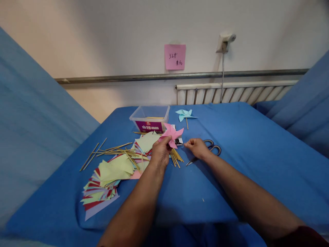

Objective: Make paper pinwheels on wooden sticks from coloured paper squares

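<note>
A pink paper pinwheel is pinched in my left hand, its folded blades facing up. To the right, my right hand has its fingertips pressed together; whatever lies between them is too small to make out. Scissors with dark handles lie on the table just behind and beside that hand. Close to my left hand are a stack of pale green and red paper sheets and a bundle of thin wooden sticks. A small white box with dark contents sits partly hidden behind the pinwheel.
A clear plastic tub with a purple label stands at the back. A light blue pinwheel on a stick lies right of it. Fanned coloured paper and loose sticks spread at left on the blue-covered table.
</note>
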The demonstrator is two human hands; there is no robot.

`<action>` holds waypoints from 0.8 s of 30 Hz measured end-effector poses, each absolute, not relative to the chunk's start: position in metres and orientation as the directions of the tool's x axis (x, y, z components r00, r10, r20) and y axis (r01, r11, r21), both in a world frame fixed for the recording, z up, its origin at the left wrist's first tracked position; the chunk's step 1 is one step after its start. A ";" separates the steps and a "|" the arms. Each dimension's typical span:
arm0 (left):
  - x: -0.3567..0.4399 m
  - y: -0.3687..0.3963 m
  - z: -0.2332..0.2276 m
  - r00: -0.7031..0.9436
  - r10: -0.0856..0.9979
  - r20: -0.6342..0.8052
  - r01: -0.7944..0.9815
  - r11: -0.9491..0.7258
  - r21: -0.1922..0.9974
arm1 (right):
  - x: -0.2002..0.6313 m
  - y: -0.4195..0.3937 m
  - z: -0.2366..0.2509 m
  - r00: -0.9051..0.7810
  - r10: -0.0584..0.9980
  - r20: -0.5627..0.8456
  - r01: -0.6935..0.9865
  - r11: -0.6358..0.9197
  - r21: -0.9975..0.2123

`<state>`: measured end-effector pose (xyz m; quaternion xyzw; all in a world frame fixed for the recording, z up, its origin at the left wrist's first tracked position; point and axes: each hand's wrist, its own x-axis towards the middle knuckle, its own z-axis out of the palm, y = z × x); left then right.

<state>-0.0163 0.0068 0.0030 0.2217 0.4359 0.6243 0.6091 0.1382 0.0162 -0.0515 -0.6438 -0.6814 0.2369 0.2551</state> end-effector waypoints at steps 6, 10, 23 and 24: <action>-0.011 0.002 0.004 -0.128 0.959 -0.251 -0.559 0.139 0.818 | 0.145 -0.001 -0.044 -0.192 0.981 0.025 0.789 0.169 -0.590; -0.010 0.003 0.001 -0.114 0.961 -0.252 -0.554 0.149 0.819 | 0.147 0.001 -0.041 -0.272 0.961 0.059 0.796 0.259 -0.547; -0.009 0.003 0.002 -0.110 0.957 -0.268 -0.543 0.169 0.822 | 0.151 0.006 -0.038 -0.218 0.973 0.070 0.874 0.227 -0.430; -0.009 0.003 0.002 -0.106 0.957 -0.268 -0.543 0.170 0.822 | 0.151 0.006 -0.039 -0.211 0.975 0.072 0.877 0.221 -0.426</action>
